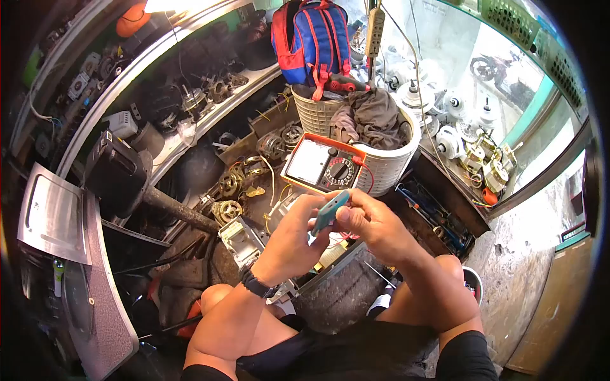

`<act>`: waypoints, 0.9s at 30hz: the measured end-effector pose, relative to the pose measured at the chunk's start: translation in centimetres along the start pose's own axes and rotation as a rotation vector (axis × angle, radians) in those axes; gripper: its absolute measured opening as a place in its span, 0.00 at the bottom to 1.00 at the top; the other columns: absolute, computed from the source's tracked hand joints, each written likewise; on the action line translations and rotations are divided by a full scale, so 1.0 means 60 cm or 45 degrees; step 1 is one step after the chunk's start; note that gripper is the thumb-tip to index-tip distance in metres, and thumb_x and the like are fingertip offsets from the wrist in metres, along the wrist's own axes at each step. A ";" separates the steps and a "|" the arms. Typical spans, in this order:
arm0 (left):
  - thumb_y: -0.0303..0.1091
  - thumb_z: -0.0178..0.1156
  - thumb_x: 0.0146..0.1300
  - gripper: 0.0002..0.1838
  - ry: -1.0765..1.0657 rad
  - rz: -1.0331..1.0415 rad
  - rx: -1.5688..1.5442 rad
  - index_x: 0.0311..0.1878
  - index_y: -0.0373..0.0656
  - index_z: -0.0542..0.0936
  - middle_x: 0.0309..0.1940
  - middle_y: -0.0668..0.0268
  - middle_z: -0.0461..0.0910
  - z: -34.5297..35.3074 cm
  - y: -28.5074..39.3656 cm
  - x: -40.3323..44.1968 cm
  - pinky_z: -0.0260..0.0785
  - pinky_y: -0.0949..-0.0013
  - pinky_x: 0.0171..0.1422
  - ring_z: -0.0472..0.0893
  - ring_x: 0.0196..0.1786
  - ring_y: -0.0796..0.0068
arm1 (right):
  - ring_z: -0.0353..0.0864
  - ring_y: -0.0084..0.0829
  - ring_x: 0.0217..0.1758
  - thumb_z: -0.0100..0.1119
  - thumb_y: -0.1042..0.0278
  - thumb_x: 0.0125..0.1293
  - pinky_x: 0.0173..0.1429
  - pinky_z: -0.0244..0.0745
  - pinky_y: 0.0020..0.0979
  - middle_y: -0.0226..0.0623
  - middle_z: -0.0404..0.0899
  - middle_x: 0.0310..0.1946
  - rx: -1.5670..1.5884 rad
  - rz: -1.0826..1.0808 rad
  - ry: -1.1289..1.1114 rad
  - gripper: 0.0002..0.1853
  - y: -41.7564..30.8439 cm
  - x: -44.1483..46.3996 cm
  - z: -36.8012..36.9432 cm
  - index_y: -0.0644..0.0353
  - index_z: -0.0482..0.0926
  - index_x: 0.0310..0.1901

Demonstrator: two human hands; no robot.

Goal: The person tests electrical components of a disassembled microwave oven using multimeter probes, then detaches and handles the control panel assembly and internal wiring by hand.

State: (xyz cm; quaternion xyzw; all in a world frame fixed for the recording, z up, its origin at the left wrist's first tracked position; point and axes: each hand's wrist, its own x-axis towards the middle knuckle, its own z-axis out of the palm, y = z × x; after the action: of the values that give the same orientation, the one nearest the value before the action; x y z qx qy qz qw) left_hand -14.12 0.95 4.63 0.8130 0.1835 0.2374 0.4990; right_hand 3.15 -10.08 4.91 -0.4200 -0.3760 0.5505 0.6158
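Observation:
A small teal, flat-faced object [331,211] is held up between my two hands in the middle of the view. My left hand [293,236], with a dark band on its wrist, has its fingers closed round the lower left side of it. My right hand [372,222] grips its upper right side with bent fingers and thumb. Just beyond stands a multimeter [342,171] in an orange-red case with a round dial. Below my hands, partly hidden by them, lie a pale component [333,254] and red wires.
Two baskets [389,166] stand ahead, with brown cloth [375,117] and a red-blue backpack [316,44] on them. Tools fill a wooden box [438,219] at right. Motor parts [227,211] lie left of centre. A metal pole [181,209] crosses at left.

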 end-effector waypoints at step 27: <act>0.16 0.64 0.71 0.20 0.169 0.030 -0.306 0.61 0.42 0.73 0.52 0.65 0.82 -0.032 -0.005 -0.035 0.79 0.67 0.61 0.84 0.53 0.76 | 0.80 0.26 0.57 0.68 0.56 0.77 0.61 0.76 0.31 0.41 0.79 0.60 -0.145 0.108 0.060 0.33 -0.033 -0.015 0.027 0.60 0.67 0.75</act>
State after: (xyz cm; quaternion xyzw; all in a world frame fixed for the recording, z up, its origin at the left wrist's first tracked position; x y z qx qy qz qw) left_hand -16.96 1.39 4.67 0.7320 0.1769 0.3166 0.5767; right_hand 2.27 -10.88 7.35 -0.4829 -0.3740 0.5437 0.5756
